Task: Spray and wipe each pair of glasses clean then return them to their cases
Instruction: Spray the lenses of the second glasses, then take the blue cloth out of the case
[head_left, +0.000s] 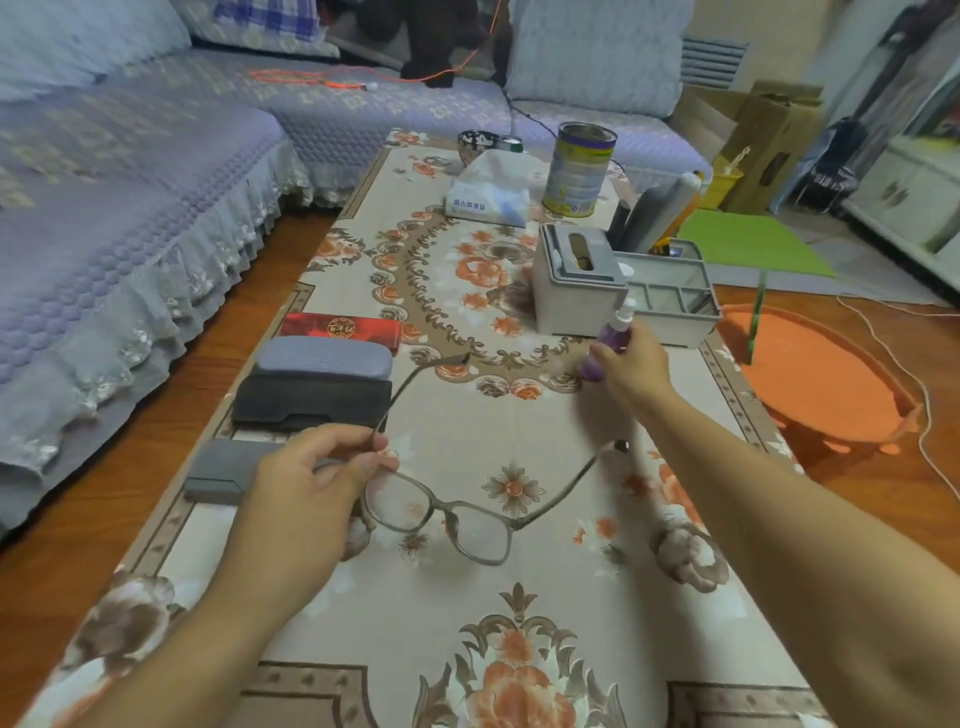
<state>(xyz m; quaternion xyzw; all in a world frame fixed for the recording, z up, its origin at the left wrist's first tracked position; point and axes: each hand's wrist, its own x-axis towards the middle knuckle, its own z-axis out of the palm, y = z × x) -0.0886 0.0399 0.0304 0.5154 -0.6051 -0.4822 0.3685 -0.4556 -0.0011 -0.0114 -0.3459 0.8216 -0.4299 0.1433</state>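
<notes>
Head view: left hand (317, 467) pinches glasses (447, 519) at hinge; light, fragile, so avoid lenses. Right hand (631, 364) grips bottle (605, 345) near table's (519, 613) right edge.

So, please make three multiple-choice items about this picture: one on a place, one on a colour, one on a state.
1. Where do the closed glasses cases lie?
A. along the table's left edge
B. on the sofa
C. inside the grey organiser

2. What colour is the spray bottle?
A. green
B. purple
C. red

3. How are the glasses now?
A. folded in a case
B. lying flat on the cloth
C. held up with temples unfolded

Answers:
1 A: the grey case and the black case sit by the table edge, left of the hands.
2 B: the spray bottle in the right hand is purple.
3 C: the left hand pinches the glasses, temples spread.
</notes>
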